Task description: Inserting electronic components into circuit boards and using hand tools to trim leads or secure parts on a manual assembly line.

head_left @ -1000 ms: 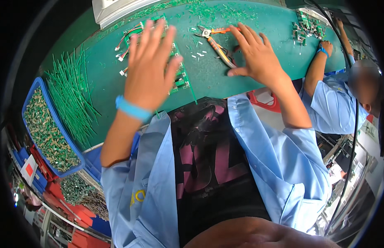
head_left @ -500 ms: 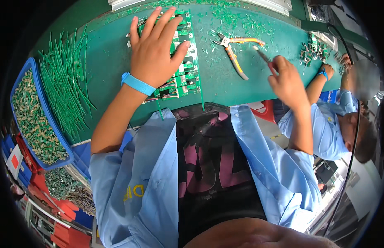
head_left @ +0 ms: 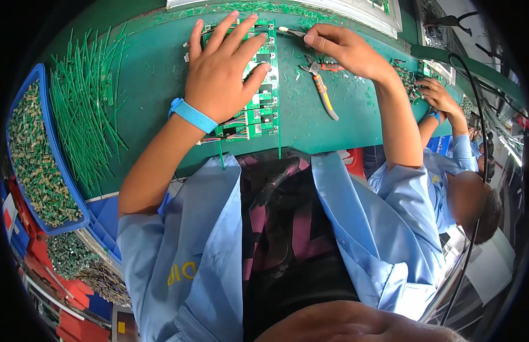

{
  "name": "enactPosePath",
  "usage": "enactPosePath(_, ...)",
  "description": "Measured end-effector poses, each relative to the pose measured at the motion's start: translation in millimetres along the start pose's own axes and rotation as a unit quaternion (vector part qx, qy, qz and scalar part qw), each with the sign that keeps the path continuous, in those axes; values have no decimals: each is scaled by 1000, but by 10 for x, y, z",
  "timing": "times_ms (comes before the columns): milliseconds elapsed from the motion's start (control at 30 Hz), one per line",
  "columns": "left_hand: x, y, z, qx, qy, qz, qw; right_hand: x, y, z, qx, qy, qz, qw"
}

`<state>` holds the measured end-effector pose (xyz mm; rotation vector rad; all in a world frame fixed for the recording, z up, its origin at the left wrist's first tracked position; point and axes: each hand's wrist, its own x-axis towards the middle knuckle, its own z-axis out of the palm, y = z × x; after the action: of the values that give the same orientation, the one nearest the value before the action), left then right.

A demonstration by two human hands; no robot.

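Observation:
My left hand (head_left: 221, 77) lies flat with its fingers spread over a green circuit board panel (head_left: 268, 117), pressing on its upper left part. The panel carries several small boards with bundles of coloured wires, partly hidden under that hand. My right hand (head_left: 344, 50) is closed in a pinch round a slim grey tool (head_left: 294, 32) with a pale tip. That tip sits by the panel's upper right edge; I cannot tell whether it touches. Below the right hand, diagonal cutters (head_left: 322, 91) with orange and grey handles lie on the green mat (head_left: 298, 134).
Thin green strips (head_left: 85, 102) lie in a pile at left, beside a blue bin (head_left: 82, 211) full of small parts. Green clippings (head_left: 344, 85) litter the mat. At right, a co-worker's hand (head_left: 438, 94) is at small boards; a black cable (head_left: 478, 171) hangs nearby.
My right hand has swung up and left with the slim tool, from beside the cutters to the panel's upper right edge. My left hand stays on the panel.

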<state>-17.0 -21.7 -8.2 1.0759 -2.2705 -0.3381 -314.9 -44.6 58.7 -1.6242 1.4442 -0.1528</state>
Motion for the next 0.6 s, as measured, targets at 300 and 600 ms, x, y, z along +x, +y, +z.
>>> enactPosePath(300,-21,27,3,8,0,7,1000,80,22,7,-14,-16,-16,1000)
enactPosePath(600,-5,47,39,32,-18,18,999,-157,-608,114,-260,69,30,963)
